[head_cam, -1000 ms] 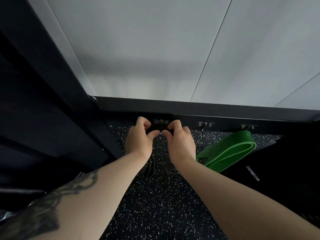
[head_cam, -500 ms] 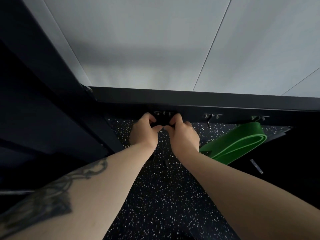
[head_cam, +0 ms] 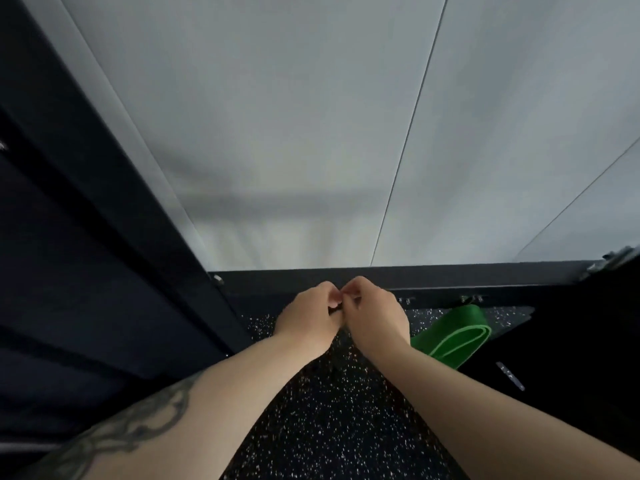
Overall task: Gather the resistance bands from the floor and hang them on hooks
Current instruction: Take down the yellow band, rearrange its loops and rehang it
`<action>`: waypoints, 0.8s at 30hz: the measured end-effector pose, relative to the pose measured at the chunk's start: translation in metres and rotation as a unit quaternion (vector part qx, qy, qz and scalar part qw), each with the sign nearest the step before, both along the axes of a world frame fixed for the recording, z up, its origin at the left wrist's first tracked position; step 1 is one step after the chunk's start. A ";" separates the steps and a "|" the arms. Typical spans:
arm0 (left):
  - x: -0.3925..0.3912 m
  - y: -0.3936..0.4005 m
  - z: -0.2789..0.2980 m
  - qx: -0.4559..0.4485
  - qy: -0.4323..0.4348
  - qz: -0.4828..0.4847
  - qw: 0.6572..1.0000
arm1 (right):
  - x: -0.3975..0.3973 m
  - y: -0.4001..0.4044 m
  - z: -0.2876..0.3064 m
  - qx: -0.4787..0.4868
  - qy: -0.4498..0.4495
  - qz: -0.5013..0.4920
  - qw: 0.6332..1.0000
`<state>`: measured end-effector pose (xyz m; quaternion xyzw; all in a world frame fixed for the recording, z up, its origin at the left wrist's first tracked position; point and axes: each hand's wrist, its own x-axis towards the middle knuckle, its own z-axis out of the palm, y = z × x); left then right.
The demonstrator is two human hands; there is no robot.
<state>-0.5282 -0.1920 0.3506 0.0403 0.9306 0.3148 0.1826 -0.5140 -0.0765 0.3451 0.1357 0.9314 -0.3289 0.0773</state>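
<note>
My left hand [head_cam: 308, 317] and my right hand [head_cam: 375, 317] meet fingertip to fingertip against the black wall rail [head_cam: 467, 274]. Both pinch a thin black resistance band [head_cam: 333, 307]. Only a dark sliver of it shows between the fingers, and the hook behind them is hidden. A wide green resistance band [head_cam: 457, 336] hangs folded from a metal hook [head_cam: 471, 298] further right on the rail. Between it and my hands a bare hook [head_cam: 407, 300] sticks out.
A dark metal rack [head_cam: 104, 271] runs along the left side, close to my left forearm. A grey panelled wall [head_cam: 311, 150] rises above the rail. Black speckled rubber floor [head_cam: 329, 427] lies below my arms. Dark equipment fills the right.
Both hands have moved up the rail and drawn closer, so their fingertips now touch. The hook that showed between them is now covered. The green band hangs where it did.
</note>
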 end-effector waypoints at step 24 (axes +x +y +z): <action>0.052 0.108 0.539 0.153 0.424 -0.062 0.891 | 0.080 0.126 0.530 0.117 0.395 0.065 0.909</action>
